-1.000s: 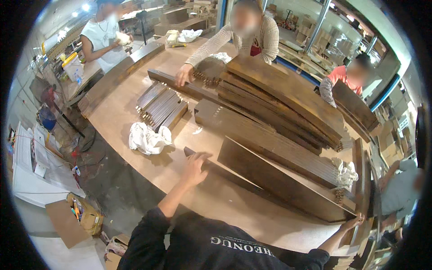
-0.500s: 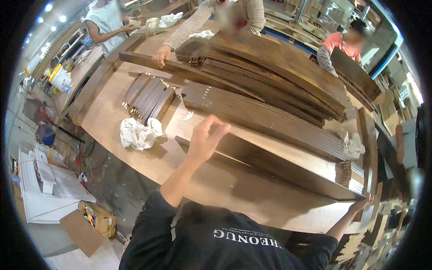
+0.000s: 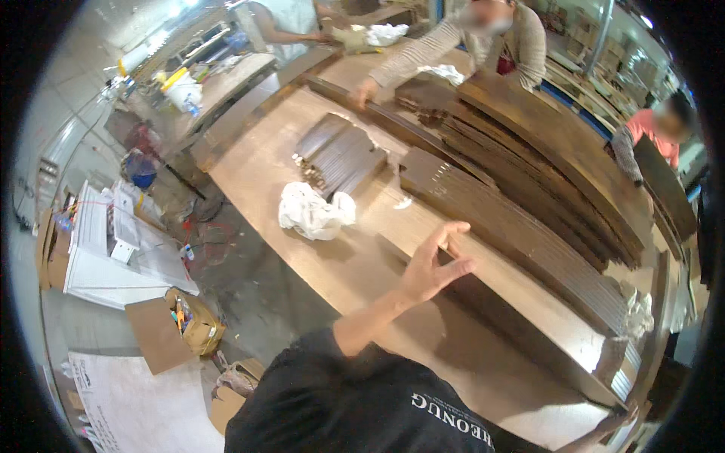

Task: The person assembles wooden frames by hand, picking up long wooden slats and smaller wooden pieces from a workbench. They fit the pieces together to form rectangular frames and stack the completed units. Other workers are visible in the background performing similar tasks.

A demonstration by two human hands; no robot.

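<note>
A long dark brown wooden board [image 3: 495, 306] stands on edge along the near side of the light wooden table. My left hand [image 3: 434, 268] is above this board, thumb and fingers apart, with nothing seen between them. At the board's far right end, my right hand [image 3: 604, 429] grips its corner; the fingers are dim and partly hidden near the rim. Just beyond the board lies a row of long dark slats [image 3: 513, 226]. A bundle of shorter slats [image 3: 340, 155] and a crumpled white cloth [image 3: 311, 211] lie left of my left hand.
Wide dark boards [image 3: 559, 143] are stacked at the far side. A co-worker's hand [image 3: 368, 92] rests on a long strip there; other people stand at the back left and right. Crumpled clear plastic [image 3: 638, 313] sits at the slats' right end. On the floor is an open cardboard box [image 3: 200, 321].
The view has swung left, so the table appears farther right. My left hand's thumb and fingers have spread from closer together. My right hand remains at the board's end.
</note>
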